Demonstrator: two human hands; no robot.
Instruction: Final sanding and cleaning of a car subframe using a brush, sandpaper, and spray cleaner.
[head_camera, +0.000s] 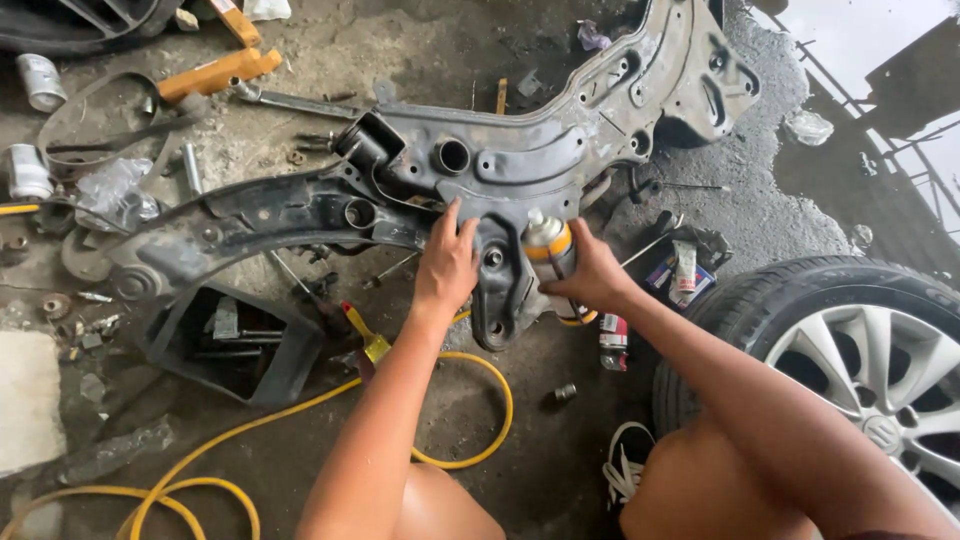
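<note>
The right hand is wrapped around a spray can, fingers curled snugly about its orange-and-white body, the white nozzle end poking up above the knuckles. The can stands nearly upright, just over the dark metal subframe lying on the dirty floor. The left hand rests flat on that subframe, fingers fairly close together and stretched forward, fingertips pressing the metal just below a round bushing hole; it grips nothing. Between the two hands sits a bolt hole in the frame's lower lug. Behind the left wrist a yellow hose loops across the floor. Beyond the right forearm stands a car wheel. Something small lies under the right palm, possibly another can.
</note>
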